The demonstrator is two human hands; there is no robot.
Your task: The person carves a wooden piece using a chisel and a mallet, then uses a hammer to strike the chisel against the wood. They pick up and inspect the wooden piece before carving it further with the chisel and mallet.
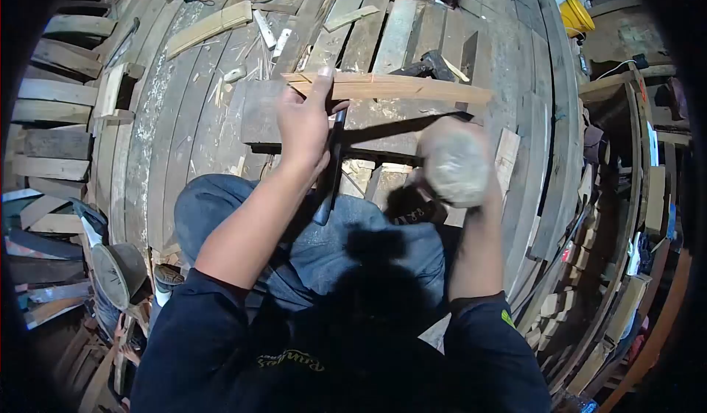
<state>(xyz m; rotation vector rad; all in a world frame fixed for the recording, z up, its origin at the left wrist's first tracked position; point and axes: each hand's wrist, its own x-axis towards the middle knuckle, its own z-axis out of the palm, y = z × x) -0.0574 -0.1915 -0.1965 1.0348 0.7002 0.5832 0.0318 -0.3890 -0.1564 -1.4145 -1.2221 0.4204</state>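
Wooden strip (412,87), pale and fresh-cut, lies crosswise just above the middle of the view, towards 12 o'clock, resting on a dark block (258,115) that sits on the curved plank floor (177,133). Out at 9 o'clock loose boards (51,129) are stacked in rough steps.

Moving in, the left hand (303,126) sits at the strip's left end. Its thumb stretches up onto the wood and its fingers curl round the top of a dark tool (328,185), which slants down towards the person's knees at 6 o'clock. At 3 o'clock from that hand the right hand (456,164) is raised and badly blurred. It looks bunched like a fist, but whether it grips anything cannot be told. Far off at 1 o'clock stands a yellow container (576,17).

The risk, as I judge it, lies in how close the left thumb and fingers are to the tool's working end: a blow landing off line could catch them. The strip is pinned at one end only, so it might also kick sideways off the block, or split along its grain.
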